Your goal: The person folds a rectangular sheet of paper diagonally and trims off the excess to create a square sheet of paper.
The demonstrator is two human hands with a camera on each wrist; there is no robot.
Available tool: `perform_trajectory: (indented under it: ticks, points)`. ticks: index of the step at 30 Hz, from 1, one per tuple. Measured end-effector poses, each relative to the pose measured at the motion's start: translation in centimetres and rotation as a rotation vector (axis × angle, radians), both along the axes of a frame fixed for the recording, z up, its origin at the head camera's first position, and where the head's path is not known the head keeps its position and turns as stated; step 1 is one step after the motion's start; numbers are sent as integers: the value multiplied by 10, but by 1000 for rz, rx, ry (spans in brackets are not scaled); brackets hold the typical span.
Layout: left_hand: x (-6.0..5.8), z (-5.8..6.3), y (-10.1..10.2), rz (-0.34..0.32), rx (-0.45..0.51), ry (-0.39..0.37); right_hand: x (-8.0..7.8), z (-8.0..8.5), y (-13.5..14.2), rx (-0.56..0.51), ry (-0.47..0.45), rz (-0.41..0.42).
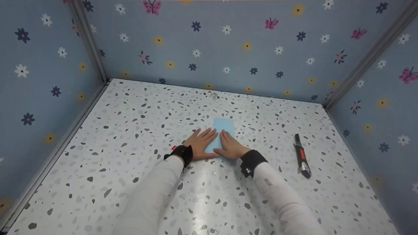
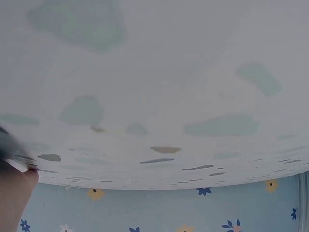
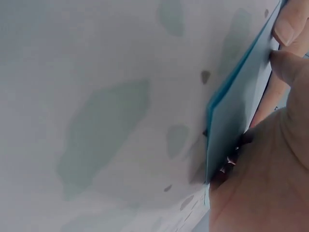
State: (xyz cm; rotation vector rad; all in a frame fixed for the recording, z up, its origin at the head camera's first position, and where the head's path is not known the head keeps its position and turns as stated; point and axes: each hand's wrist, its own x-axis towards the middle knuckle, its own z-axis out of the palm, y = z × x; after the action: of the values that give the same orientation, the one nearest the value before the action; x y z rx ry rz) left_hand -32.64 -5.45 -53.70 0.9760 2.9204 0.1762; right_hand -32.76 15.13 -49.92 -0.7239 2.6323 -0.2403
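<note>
A light blue sheet of paper (image 1: 224,123) lies on the speckled tabletop. My left hand (image 1: 203,143) presses flat along its left side, fingers straight and spread. From the other side my right hand (image 1: 231,146) rests on the sheet with extended fingers, and the two thumbs come close together at the near end. Up close in the right wrist view, the blue paper (image 3: 239,101) looks folded in layers, its edge slightly raised beside my right hand (image 3: 260,179). Only a bit of my left hand (image 2: 14,200) shows in the left wrist view. The palms hide part of the paper.
A black and orange utility knife (image 1: 302,158) lies on the table to the right of my right hand. Blue flowered panels (image 1: 209,42) enclose the white speckled tabletop (image 1: 130,107) at the back and both sides, with grey metal strips at the corners.
</note>
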Motion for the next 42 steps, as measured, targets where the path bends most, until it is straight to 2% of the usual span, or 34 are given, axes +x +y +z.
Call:
perform_trajectory:
  ticks: [2,10,18,25,33,42]
  points:
    - [-1,0,0,-5,6,1,-3,-4,-1,44,-5,6]
    - [-2,-1,0,-6,-25,14,-5,-12,-2,79,29,-7]
    - [8,6,-2,-6,3,-3,-3,-15,-5,79,11,-48]
    - [19,9,-12,-22,25,-57,-5,-18,-6,110,-35,-118]
    - [31,15,-26,-29,43,-103,-4,-17,-5,114,-39,-106]
    - [30,10,-28,-14,64,-132,-2,-14,-2,116,-43,-81]
